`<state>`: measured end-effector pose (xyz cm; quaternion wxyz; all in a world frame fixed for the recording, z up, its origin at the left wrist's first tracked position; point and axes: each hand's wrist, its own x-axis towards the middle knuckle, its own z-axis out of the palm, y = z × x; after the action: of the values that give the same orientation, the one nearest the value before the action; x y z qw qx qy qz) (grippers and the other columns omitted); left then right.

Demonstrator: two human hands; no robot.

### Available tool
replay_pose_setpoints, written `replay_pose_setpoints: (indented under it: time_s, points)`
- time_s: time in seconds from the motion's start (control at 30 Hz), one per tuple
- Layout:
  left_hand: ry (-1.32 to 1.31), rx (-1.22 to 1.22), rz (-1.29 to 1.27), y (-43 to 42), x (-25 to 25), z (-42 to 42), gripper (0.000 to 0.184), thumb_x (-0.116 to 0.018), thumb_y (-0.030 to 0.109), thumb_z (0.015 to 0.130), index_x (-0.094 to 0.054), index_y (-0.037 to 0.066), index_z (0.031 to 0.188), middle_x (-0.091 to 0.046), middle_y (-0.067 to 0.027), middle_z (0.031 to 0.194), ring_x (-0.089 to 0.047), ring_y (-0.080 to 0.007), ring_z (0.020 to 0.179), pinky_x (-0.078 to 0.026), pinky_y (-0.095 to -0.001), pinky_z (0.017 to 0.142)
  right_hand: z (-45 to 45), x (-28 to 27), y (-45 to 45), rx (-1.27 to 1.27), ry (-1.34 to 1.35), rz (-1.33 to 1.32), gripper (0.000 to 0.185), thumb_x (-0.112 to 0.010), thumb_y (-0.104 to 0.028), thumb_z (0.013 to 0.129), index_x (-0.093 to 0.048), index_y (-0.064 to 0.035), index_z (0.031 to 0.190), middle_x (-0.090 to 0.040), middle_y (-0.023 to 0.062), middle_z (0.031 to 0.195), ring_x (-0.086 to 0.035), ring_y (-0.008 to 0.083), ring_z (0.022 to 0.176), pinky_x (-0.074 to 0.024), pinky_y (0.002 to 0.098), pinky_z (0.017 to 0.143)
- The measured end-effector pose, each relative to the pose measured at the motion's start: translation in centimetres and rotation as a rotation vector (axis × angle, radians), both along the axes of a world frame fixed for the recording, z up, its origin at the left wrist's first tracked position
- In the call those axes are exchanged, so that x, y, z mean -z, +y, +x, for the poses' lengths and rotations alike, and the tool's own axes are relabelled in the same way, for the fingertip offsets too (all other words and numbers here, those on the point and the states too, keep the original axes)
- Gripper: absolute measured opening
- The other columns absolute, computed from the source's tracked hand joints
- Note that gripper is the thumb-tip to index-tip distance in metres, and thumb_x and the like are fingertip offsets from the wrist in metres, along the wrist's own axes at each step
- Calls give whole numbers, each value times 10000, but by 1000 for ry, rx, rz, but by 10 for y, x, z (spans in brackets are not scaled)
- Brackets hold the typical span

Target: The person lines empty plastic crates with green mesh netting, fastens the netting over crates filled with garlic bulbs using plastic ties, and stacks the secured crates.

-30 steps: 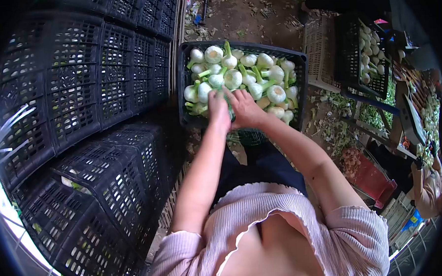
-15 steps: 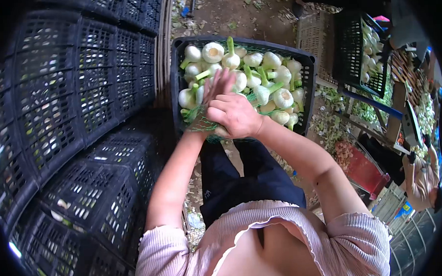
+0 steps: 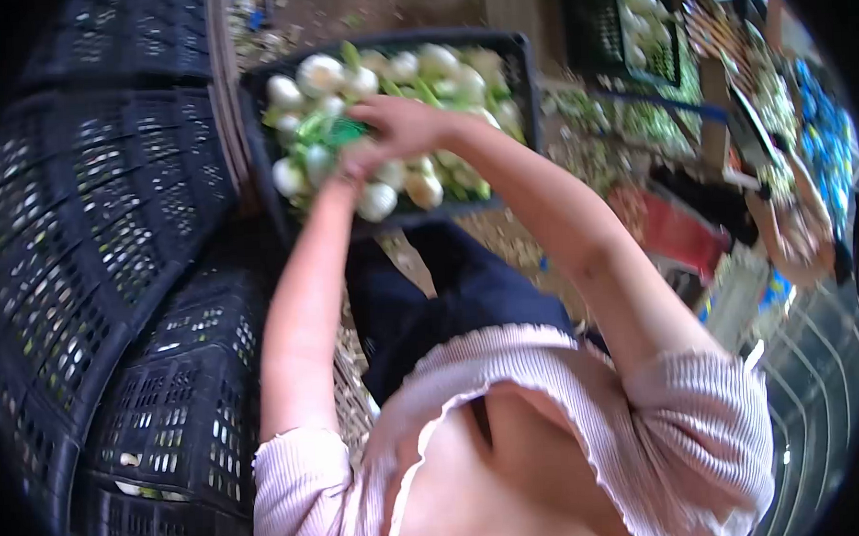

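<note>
A black plastic crate [image 3: 535,110] holds many white bulbs [image 3: 377,202] with short cut green stalks, perhaps fresh garlic or onions. Bunched green mesh netting [image 3: 344,131] lies over the bulbs on the crate's left side. My right hand [image 3: 402,127] reaches across from the right, its bent fingers closed at the netting. Close beneath it is my left hand [image 3: 360,160], by the netting and bulbs. Motion blur and the right hand hide the left fingers.
Stacked black crates [image 3: 110,205] wall off the left side. On the right stand another filled crate [image 3: 671,51], a blue bar [image 3: 662,106] and a red container [image 3: 687,233]. Another person [image 3: 800,228] is at the far right. Plant scraps litter the ground.
The view has shifted, so the crate appears further up and left. The netting that was stretched around my left hand and wrist is now bunched over the bulbs beside my hands.
</note>
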<state>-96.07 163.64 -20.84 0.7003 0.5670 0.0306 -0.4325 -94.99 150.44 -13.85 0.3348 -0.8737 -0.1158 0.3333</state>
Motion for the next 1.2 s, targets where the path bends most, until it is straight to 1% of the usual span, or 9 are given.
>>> replay_pose_setpoints:
  time_s: [0.07, 0.23, 0.3, 0.37, 0.4, 0.5, 0.6, 1.1, 1.2]
  points:
    - [-117, 53, 117, -5, 35, 4, 419, -428, 241, 852, -367, 36, 1212, -404, -79, 1222, -416, -174, 1093, -363, -295, 888, 4, 40, 10, 310, 84, 157, 610, -533, -483, 762, -491, 35, 1079, -553, 126, 1035, -531, 222, 897, -406, 312, 794]
    - [-153, 19, 481, -19, -25, 11, 416, -450, 245, 815, -417, -12, 1141, -473, -155, 1110, -430, -229, 1052, -338, -327, 870, 1, 69, 24, 1032, 83, 588, 432, -524, -363, 808, -569, 34, 971, -605, 142, 862, -565, 214, 773, -429, 309, 717]
    - [-326, 80, 614, -14, -8, 5, 387, -508, 221, 766, -477, -77, 1011, -546, -259, 948, -516, -365, 924, -397, -416, 790, -1, 75, 24, 1132, 113, 617, 357, -482, -301, 842, -550, 43, 912, -594, 108, 769, -556, 183, 680, -443, 299, 655]
    - [-1091, -105, 625, -6, -50, -27, 368, -561, 155, 739, -479, -44, 1037, -532, -216, 973, -505, -349, 918, -392, -409, 801, 1, 92, 17, 1300, 189, 715, 293, -459, -247, 861, -519, 35, 917, -578, 106, 732, -561, 168, 623, -462, 285, 620]
    - [-1001, -68, 525, 0, -89, -39, 338, -577, 129, 736, -507, -15, 1034, -523, -162, 988, -495, -270, 920, -386, -350, 811, 0, 68, 17, 1376, 233, 706, 272, -433, -238, 868, -487, 29, 881, -541, 90, 653, -563, 203, 546, -477, 301, 562]
    - [-569, 226, -64, 16, -183, -63, 284, -625, 77, 707, -576, 36, 983, -487, -80, 974, -461, -160, 910, -368, -266, 827, 3, 59, 18, 1390, 365, 770, 268, -431, -240, 869, -471, 24, 882, -501, 68, 598, -557, 201, 528, -482, 306, 541]
    - [-535, 230, -208, 12, -220, -91, 294, -663, 101, 680, -604, 57, 965, -468, -49, 935, -462, -162, 887, -388, -257, 784, 5, 57, 20, 1285, 341, 699, 255, -440, -246, 867, -479, 5, 837, -484, 51, 581, -560, 185, 529, -476, 288, 521]
    - [-682, 55, 10, 0, -269, -99, 105, -641, 6, 686, -588, 23, 774, -511, -44, 810, -499, -107, 723, -419, -217, 671, 3, 50, 16, 1014, 245, 433, 375, -428, -330, 848, -587, 4, 913, -619, 74, 620, -564, 132, 653, -410, 262, 685]
    - [-966, -307, 351, 32, -279, -67, 168, -626, -16, 671, -559, 36, 816, -515, -36, 742, -511, -141, 704, -422, -250, 648, 1, 38, 14, 836, 141, 277, 397, -417, -380, 850, -590, -37, 947, -637, 50, 674, -559, 151, 751, -406, 276, 745]
